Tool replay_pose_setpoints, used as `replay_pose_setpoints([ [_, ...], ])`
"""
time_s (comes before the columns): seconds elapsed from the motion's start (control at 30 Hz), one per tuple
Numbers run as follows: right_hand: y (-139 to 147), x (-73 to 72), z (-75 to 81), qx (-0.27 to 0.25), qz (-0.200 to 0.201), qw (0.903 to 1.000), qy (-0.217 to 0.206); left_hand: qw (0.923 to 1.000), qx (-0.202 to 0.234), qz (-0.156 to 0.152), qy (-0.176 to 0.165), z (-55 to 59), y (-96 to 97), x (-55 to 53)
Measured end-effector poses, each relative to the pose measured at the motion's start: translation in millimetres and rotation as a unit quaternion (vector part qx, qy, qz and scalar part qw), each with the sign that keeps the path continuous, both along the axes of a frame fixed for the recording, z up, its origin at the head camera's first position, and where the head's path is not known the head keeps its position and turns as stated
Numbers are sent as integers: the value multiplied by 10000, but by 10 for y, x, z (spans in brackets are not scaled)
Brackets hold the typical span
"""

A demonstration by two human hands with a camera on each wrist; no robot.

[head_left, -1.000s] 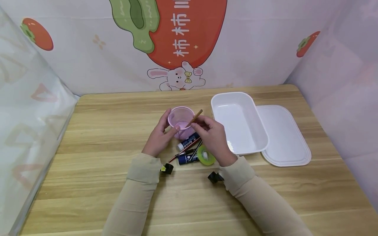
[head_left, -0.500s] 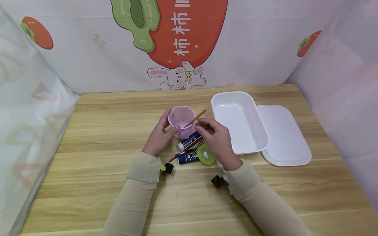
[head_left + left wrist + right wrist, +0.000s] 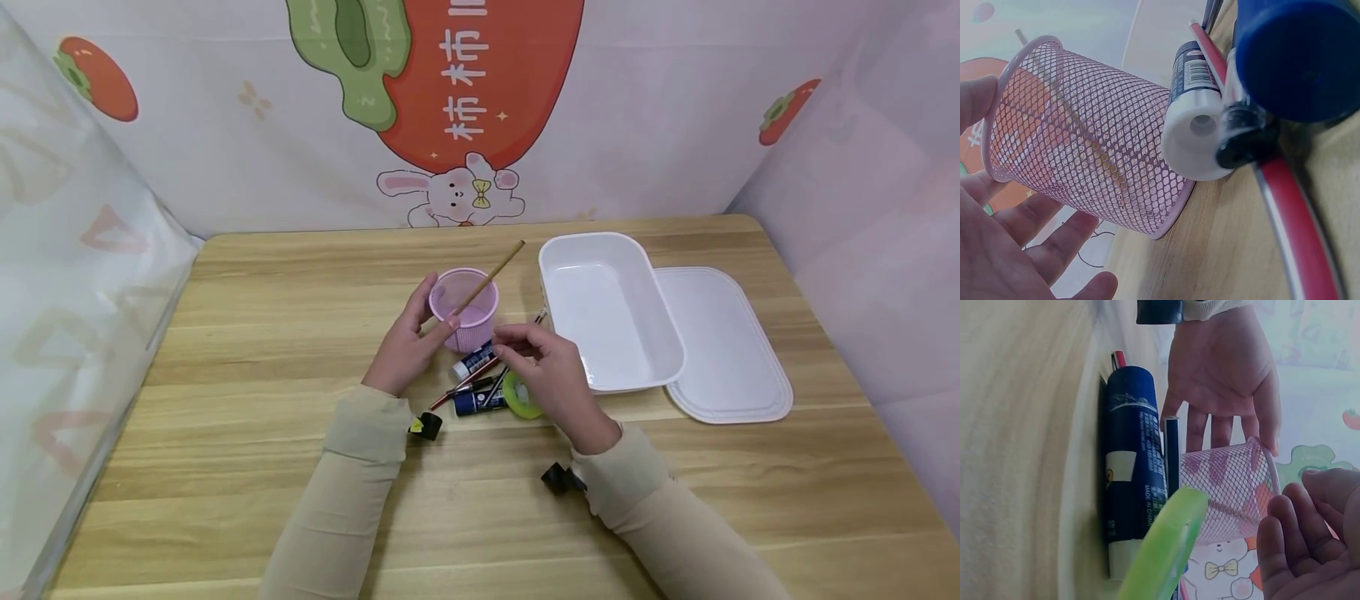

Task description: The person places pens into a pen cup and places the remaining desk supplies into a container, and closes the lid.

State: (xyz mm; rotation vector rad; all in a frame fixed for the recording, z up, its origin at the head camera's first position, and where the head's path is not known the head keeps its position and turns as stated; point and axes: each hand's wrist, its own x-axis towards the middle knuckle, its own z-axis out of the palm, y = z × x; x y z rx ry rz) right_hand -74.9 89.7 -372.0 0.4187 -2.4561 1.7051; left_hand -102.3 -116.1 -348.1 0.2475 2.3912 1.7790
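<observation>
Pink mesh cup: standing on the table
Brown stick: leaning inside, top above the rim
Left hand: thumb and fingers hold the cup
Right hand: loosely curled, empty, near the cup

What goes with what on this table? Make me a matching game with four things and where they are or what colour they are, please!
Things:
1. mesh cup
2. wooden stick
3. tape roll
4. flat lid

Clues:
A. white, on the right of the white tub in the head view
B. held by the left hand
C. bright green, close to the right hand
D. leaning, with one end poking up above a pink rim

Right pairs: 1-B, 2-D, 3-C, 4-A.
</observation>
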Motion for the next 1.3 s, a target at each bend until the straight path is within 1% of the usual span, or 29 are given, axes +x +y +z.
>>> replay_pose_setpoints([
  [0.2, -4, 71, -50, 313, 160, 9993, 111, 10000, -48, 12, -49, 10, 3, 0],
  [0.4, -11, 123, -104, 559, 379, 9977, 83, 10000, -92, 5, -31, 13, 1, -1],
  [0.67, -11, 160, -157, 1134, 734, 9908, 70, 10000, -49, -14, 56, -8, -7, -8],
  [0.77, -9, 166, -178, 1208, 789, 9895, 42, 10000, -50, -12, 40, -5, -1, -9],
  [1.0, -9, 173, -194, 1152, 990, 9884, -48, 10000, -97, 11, -12, 10, 6, -6],
  [1.1, -6, 172, -189, 1253, 1077, 9862, -49, 9999, -119, 9, -25, 12, 4, -6],
  [1.17, -2, 170, -187, 1389, 1120, 9840, 11, 9999, -113, 8, -27, 11, 0, -7],
  [1.3, 5, 163, -185, 1688, 1261, 9772, 274, 10000, -71, 3, -23, 6, -3, -9],
])
